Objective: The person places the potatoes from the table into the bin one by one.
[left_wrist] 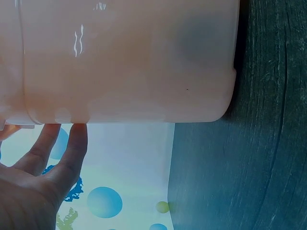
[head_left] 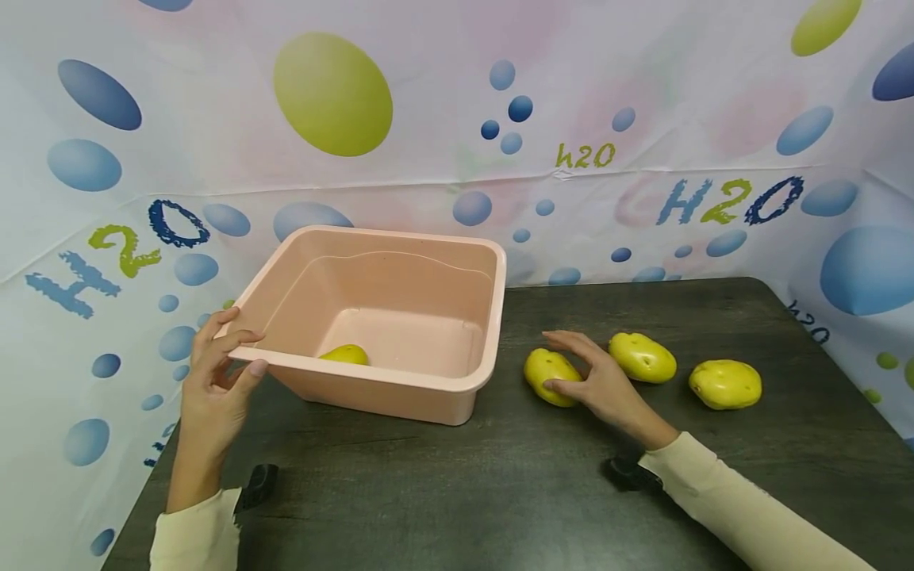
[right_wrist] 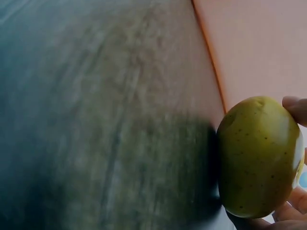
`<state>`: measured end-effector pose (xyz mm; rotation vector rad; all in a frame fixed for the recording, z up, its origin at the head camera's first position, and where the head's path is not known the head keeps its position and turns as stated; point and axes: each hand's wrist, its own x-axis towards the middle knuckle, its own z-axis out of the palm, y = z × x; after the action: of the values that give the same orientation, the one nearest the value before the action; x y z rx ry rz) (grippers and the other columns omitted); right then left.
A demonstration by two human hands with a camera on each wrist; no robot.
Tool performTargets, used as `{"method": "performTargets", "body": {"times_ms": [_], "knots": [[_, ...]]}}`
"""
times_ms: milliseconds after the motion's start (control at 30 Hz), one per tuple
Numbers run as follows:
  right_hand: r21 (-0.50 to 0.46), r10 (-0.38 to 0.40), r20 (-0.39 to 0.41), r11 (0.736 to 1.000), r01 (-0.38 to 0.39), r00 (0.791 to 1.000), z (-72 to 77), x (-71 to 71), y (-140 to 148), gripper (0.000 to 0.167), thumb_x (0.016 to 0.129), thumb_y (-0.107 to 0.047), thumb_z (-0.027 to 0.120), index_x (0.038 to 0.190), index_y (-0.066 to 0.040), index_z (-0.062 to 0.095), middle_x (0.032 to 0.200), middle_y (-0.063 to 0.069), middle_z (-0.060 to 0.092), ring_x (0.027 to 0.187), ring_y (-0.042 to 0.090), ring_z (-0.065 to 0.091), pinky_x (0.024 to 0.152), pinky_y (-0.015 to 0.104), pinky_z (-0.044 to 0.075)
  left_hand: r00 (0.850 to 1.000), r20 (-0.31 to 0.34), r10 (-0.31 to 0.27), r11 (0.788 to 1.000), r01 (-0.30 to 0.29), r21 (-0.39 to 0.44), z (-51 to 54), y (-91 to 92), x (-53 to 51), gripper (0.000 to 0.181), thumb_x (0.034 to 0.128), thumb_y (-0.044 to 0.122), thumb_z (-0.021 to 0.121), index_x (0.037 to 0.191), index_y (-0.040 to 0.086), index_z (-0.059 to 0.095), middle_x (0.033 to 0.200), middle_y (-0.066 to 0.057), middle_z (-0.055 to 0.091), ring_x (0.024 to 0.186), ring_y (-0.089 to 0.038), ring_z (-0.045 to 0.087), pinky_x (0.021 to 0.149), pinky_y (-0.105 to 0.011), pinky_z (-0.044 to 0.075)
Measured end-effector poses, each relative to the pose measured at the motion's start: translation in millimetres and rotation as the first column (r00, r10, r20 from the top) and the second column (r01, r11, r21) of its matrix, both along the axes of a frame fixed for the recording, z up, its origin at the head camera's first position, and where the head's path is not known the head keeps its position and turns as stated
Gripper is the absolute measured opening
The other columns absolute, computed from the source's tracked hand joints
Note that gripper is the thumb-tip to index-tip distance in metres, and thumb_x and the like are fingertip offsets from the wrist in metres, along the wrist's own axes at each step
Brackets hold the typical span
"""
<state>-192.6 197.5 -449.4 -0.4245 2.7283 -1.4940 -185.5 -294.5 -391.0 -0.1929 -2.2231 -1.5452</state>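
A pink plastic basin (head_left: 400, 379) stands on the dark table, with one yellow potato (head_left: 346, 354) inside it. My left hand (head_left: 217, 388) grips the basin's near-left corner, thumb at the rim; in the left wrist view, fingers of the left hand (left_wrist: 53, 167) touch the basin's side (left_wrist: 129, 62). To the right of the basin, my right hand (head_left: 607, 388) holds a yellow potato (head_left: 546, 373) between thumb and fingers. The right wrist view has this potato (right_wrist: 259, 158) close up, with fingertips of the right hand (right_wrist: 295, 191) at its edge.
Two more yellow potatoes lie on the table right of my right hand, one nearer (head_left: 643, 358) and one farther right (head_left: 725, 385). Behind the table (head_left: 400, 492) hangs a white sheet (head_left: 428, 103) printed with blue and green ovals.
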Motion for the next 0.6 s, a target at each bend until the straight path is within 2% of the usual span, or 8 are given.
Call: {"method": "performTargets", "body": {"times_ms": [200, 367, 467, 600], "knots": [[-0.001, 0.021, 0.012, 1.0, -0.021, 1.0, -3.1, 0.0, -1.8, 0.074, 0.09, -0.019, 0.084, 0.154, -0.009, 0.05, 0.16, 0.016, 0.046, 0.145, 0.042, 0.045, 0.113, 0.066, 0.042, 1.0, -0.016, -0.025, 0.999, 0.026, 0.043, -0.9, -0.1, 0.1, 0.033, 0.0959, -0.005, 0.069, 0.129, -0.009, 0.063, 0.163, 0.002, 0.036, 0.142, -0.029, 0.042, 0.095, -0.008, 0.049], [0.03, 0.032, 0.014, 0.999, -0.032, 0.999, -6.6, 1.1, -3.2, 0.075, 0.089, -0.02, 0.085, 0.155, -0.011, 0.05, 0.162, 0.02, 0.042, 0.15, 0.046, 0.037, 0.112, 0.069, 0.041, 0.999, -0.024, -0.035, 0.998, 0.037, 0.05, -1.4, -0.9, 0.3, 0.033, 0.0961, -0.004, 0.069, 0.129, -0.009, 0.063, 0.163, 0.001, 0.036, 0.141, -0.029, 0.043, 0.095, -0.008, 0.049], [0.068, 0.042, -0.001, 0.997, -0.041, 0.999, -8.1, 1.8, -4.6, 0.075, 0.088, -0.018, 0.086, 0.154, -0.012, 0.051, 0.162, 0.023, 0.043, 0.149, 0.048, 0.039, 0.107, 0.068, 0.045, 0.999, -0.027, -0.044, 0.997, 0.045, 0.068, -1.4, -1.3, 0.0, 0.033, 0.0958, -0.005, 0.07, 0.128, -0.01, 0.063, 0.162, 0.0, 0.036, 0.141, -0.029, 0.043, 0.095, -0.009, 0.05], [0.089, 0.065, -0.021, 0.994, -0.062, 0.998, -7.7, 1.7, -6.4, 0.075, 0.087, -0.014, 0.086, 0.154, -0.012, 0.052, 0.158, 0.02, 0.049, 0.14, 0.045, 0.051, 0.102, 0.061, 0.05, 0.999, -0.024, -0.041, 0.997, 0.042, 0.061, -1.1, -1.6, -0.7, 0.034, 0.0959, -0.005, 0.069, 0.129, -0.009, 0.063, 0.163, 0.0, 0.036, 0.14, -0.028, 0.044, 0.095, -0.009, 0.05]]}}
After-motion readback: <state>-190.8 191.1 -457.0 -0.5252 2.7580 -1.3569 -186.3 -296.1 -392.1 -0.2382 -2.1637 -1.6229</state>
